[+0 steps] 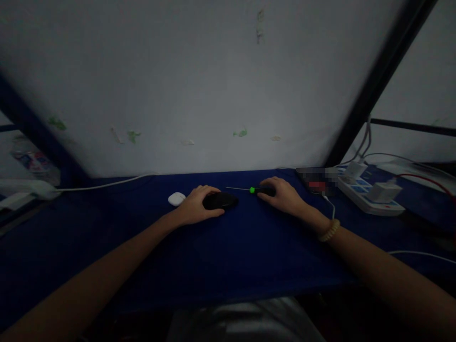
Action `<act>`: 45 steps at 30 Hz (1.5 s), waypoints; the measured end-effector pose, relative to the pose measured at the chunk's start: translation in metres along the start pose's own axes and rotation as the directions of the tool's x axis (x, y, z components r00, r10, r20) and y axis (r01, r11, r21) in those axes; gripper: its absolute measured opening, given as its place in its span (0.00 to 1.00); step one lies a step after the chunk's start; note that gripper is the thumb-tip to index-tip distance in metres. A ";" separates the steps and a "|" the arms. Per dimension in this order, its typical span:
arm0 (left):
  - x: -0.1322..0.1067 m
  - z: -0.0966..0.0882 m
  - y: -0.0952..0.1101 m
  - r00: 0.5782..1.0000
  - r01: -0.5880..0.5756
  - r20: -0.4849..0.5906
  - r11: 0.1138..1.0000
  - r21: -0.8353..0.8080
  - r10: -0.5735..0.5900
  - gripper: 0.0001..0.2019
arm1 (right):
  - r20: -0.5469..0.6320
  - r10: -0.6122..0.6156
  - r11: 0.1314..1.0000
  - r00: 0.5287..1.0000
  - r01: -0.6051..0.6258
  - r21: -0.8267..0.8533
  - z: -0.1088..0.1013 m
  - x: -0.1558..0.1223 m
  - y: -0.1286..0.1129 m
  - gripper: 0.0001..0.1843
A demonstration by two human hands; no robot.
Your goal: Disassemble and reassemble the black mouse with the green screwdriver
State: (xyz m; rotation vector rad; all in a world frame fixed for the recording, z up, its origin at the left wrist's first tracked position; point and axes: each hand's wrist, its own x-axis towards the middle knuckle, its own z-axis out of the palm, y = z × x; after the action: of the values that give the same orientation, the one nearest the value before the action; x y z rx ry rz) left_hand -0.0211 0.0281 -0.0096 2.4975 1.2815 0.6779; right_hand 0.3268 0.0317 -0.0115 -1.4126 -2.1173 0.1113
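- Left hand is cupping a black computer mouse, with a small white case sitting just beside it.
- Right hand is curling over a green-banded screwdriver, its shaft pointing past the mouse.
- A power strip is lying farther right, beside a blurred object, on blue cloth.

Head-worn view, facing forward and down
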 end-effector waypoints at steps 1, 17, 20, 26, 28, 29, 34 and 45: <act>-0.001 0.001 0.002 1.000 0.000 -0.005 1.000 -0.008 0.000 0.31 | 0.002 -0.041 0.999 0.999 0.041 0.009 0.000 0.000 -0.003 0.16; 0.000 0.012 0.027 0.999 -0.032 -0.013 0.997 -0.073 0.031 0.42 | 0.111 -0.424 0.894 0.899 0.395 0.212 0.028 0.001 -0.044 0.27; 0.001 0.012 0.028 1.000 -0.029 -0.009 0.996 -0.083 0.028 0.42 | 0.077 -0.424 0.892 0.902 0.402 0.208 0.025 0.002 -0.045 0.26; 0.000 0.014 0.022 0.998 -0.054 -0.032 0.991 -0.123 0.050 0.43 | -0.013 -0.441 0.874 0.897 0.433 0.221 0.010 0.003 -0.043 0.22; 0.000 0.014 0.019 0.998 -0.054 -0.027 0.988 -0.146 0.051 0.44 | -0.059 -0.392 0.886 0.918 0.394 0.244 0.006 0.004 -0.035 0.21; -0.001 0.014 0.018 0.998 -0.054 -0.023 0.986 -0.158 0.051 0.44 | -0.083 -0.343 0.903 0.936 0.353 0.246 0.004 0.005 -0.030 0.21; -0.002 0.010 0.016 0.998 -0.056 -0.032 0.974 -0.218 0.050 0.46 | -0.166 -0.031 0.977 0.986 0.065 0.201 0.002 0.013 0.003 0.22; 0.005 -0.004 0.001 0.978 -0.200 -0.070 0.980 -0.013 0.199 0.09 | -0.093 0.123 0.987 0.988 -0.112 0.115 0.010 0.022 0.049 0.20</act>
State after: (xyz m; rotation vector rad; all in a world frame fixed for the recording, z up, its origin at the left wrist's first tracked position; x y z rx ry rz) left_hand -0.0199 0.0313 -0.0048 2.6308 1.0478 0.8238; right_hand 0.3559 0.0744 -0.0289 -1.4476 -1.9173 0.1959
